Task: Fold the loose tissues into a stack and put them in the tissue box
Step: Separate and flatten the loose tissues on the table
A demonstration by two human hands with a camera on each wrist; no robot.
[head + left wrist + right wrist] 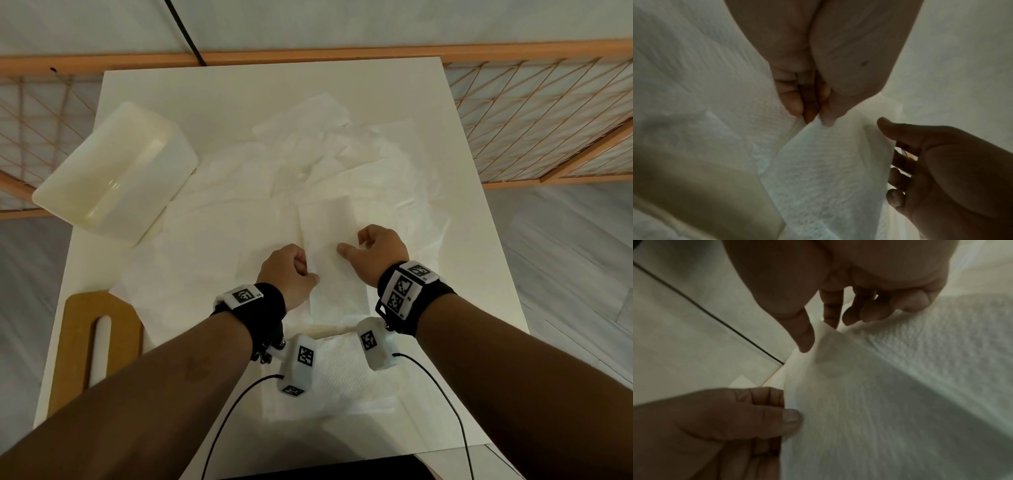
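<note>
A white tissue [325,236] is lifted off the table between my hands as a narrow folded strip. My left hand [308,272] pinches its near left edge between thumb and fingers, seen close up in the left wrist view [813,116]. My right hand [351,245] holds the right edge; its thumb lies in front of the tissue [859,410] and a finger shows as a shadow behind it. Several loose tissues [308,154] lie crumpled across the table. The white tissue box [116,171] stands open at the far left. A folded stack [342,383] lies under my wrists.
A wooden lid [75,342] with a long slot lies at the table's near left corner. Black camera cables [445,394] trail from both wrists over the front edge. A wooden lattice rail [531,120] runs behind the white table [171,92].
</note>
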